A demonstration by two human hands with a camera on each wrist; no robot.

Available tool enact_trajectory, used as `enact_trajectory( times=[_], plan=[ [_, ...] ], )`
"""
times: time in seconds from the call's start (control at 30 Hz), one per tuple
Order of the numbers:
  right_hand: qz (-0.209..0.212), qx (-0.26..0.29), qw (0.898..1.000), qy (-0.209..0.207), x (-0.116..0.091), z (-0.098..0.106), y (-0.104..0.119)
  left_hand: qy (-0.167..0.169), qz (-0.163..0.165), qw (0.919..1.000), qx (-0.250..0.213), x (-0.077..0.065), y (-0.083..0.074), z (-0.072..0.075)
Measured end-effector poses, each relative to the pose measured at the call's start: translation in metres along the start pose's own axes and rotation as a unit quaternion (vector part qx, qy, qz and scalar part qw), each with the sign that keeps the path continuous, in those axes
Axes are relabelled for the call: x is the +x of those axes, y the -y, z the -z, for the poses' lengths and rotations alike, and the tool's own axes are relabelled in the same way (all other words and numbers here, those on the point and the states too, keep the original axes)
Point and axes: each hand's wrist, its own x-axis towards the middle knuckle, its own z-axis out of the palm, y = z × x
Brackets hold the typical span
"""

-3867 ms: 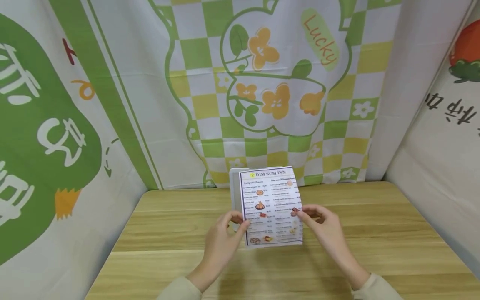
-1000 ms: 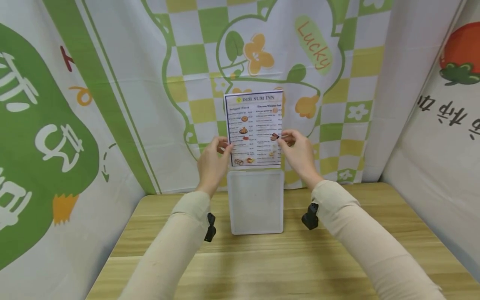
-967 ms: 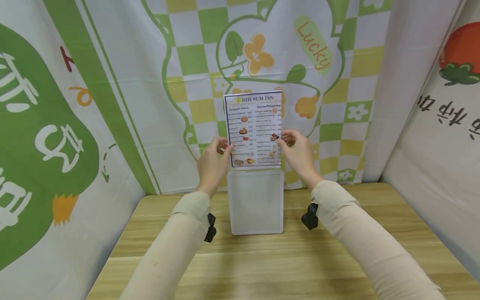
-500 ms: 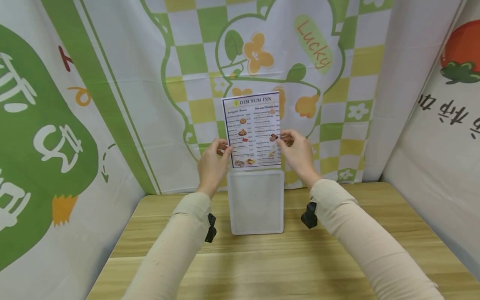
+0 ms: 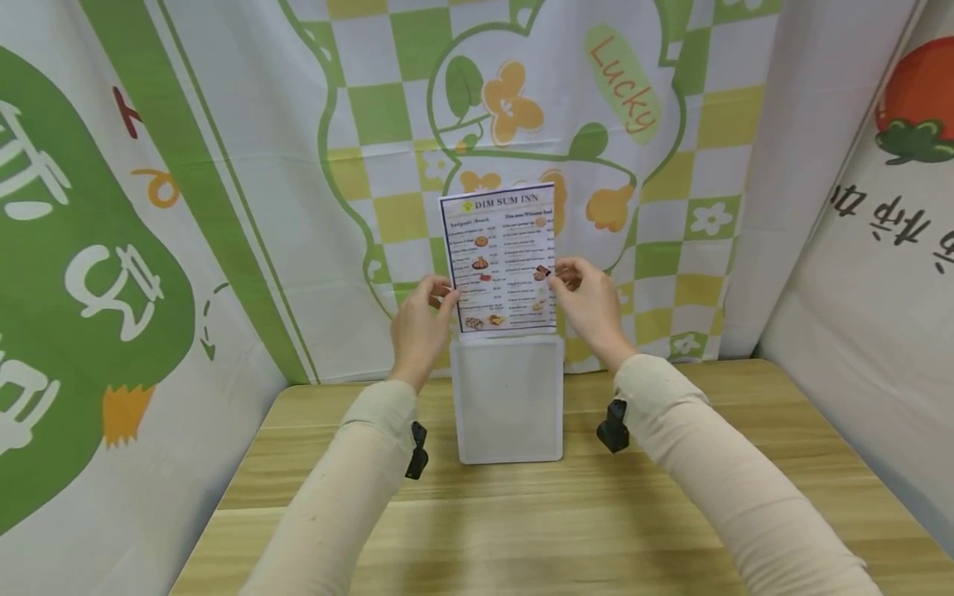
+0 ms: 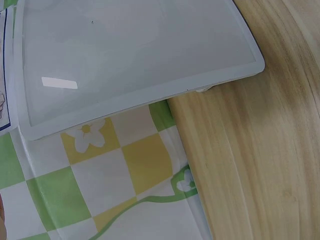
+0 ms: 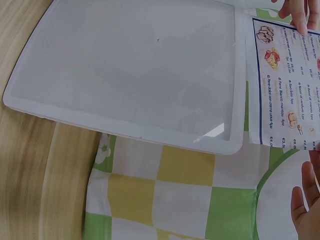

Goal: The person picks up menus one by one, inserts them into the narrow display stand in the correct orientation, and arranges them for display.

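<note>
A printed paper menu [image 5: 499, 261] headed "DIM SUM INN" is held upright between both hands. My left hand [image 5: 421, 327] pinches its left edge below mid-height, thumb in front. On the opposite edge, my right hand [image 5: 592, 305] pinches the sheet the same way. Directly below stands a white framed display panel [image 5: 508, 401], upright on the table, its face blank and shiny. The menu's lower edge [image 7: 254, 100] lies right along the panel's top rim in the right wrist view. Only a sliver of the menu [image 6: 4, 75] shows in the left wrist view.
The wooden table [image 5: 522, 530] extends around the panel. Behind it hangs a green, yellow and white checked curtain [image 5: 380, 116], close to the panel's back. Printed cloth walls [image 5: 872, 290] flank both sides. Black wrist cameras [image 5: 614, 426] hang under the sleeves.
Since the oldest frame, both hands have raised the menu from in front of the panel to above its top rim. Over the last second it has shifted slightly left and its top edge has dipped.
</note>
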Motion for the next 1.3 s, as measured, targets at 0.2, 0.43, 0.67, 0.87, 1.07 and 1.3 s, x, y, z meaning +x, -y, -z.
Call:
enact_trajectory(
  times=[0.2,0.43,0.67,0.87,1.07,1.3],
  plan=[
    [-0.001,-0.001,1.0,0.002,0.0,0.0,-0.001,0.002,-0.001,1.0,0.005,0.002,0.002,0.001],
    [0.007,-0.011,1.0,-0.002,0.001,-0.001,0.0,0.005,0.001,1.0,0.004,0.002,0.001,0.001],
    [0.014,-0.021,1.0,-0.001,0.0,-0.003,-0.003,0.012,0.005,0.9999,-0.004,-0.001,0.005,-0.001],
    [0.005,-0.011,1.0,0.003,-0.002,-0.004,-0.006,0.014,0.006,0.9999,-0.007,-0.004,0.012,-0.005],
    [0.003,-0.013,1.0,0.004,-0.004,-0.005,-0.008,0.021,0.013,0.9997,-0.009,-0.007,0.014,-0.008],
    [-0.002,-0.022,1.0,0.011,-0.008,-0.008,-0.015,0.025,0.024,0.9994,-0.008,-0.008,0.018,-0.007]
  ],
)
